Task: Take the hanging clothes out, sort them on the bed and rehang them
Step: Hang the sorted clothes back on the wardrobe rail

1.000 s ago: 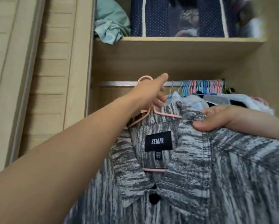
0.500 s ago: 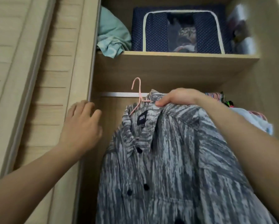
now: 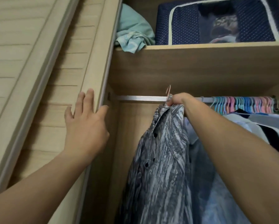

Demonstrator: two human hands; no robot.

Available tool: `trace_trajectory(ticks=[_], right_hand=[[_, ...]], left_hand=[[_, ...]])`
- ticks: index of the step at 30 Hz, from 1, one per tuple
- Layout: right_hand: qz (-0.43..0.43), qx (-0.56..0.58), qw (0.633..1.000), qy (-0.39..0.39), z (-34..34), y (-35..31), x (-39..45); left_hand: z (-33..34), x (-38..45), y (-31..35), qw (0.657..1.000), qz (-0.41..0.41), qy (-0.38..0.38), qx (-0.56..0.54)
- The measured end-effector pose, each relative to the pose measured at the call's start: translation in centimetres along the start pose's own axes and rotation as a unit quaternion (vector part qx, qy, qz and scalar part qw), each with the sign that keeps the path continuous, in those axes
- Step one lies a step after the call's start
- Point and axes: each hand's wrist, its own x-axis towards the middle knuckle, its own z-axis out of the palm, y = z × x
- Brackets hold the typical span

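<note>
From the head camera, the right hand is squeezing shut on the top of the gray striped shirt, right by the collar, where the pink hanger is poking up. The hand is up at the silver rail, near the middle of the picture. The hook is right at the rail, but I cannot tell if it is sitting on it yet.

The left hand is at about nine o'clock from the shirt. Its fingers are spread flat and it is resting on the edge of the sliding door. It is holding nothing.

The shirt is hanging down long and floppy. It looks soft and light, so it is bending and swinging easily. The best place to hold it is probably the hanger top, since the cloth alone could slip off.

At three o'clock from the right hand, many blue and pink hangers are crowding the rail, with other clothes under them. At twelve o'clock, a shelf is holding a green cloth and a blue dotted box.
</note>
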Motion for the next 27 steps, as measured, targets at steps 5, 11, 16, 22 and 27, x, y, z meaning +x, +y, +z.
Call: trace_trajectory(ticks=[5,11,16,22,27], right_hand=[[0.067,-0.171,0.982,-0.049,2.9,4.7,-1.1],[0.099,-0.291,0.95,0.051,3.8,5.1,-1.2],[-0.048,-0.467,0.871,0.147,9.8,2.6,-0.2],[0.037,-0.586,0.806,0.08,12.2,7.1,3.6],[0.13,-0.545,0.825,0.081,7.5,14.5,4.0]], left_hand=[[0.0,-0.1,-0.4,1.0,0.003,-0.011,0.015],[-0.1,-0.5,0.8,0.994,0.013,0.012,0.108],[-0.6,-1.0,1.6,0.974,0.086,-0.01,0.21],[-1.2,-0.9,1.8,0.972,0.086,-0.025,0.217],[-0.8,-0.9,1.3,0.974,0.077,-0.02,0.213]])
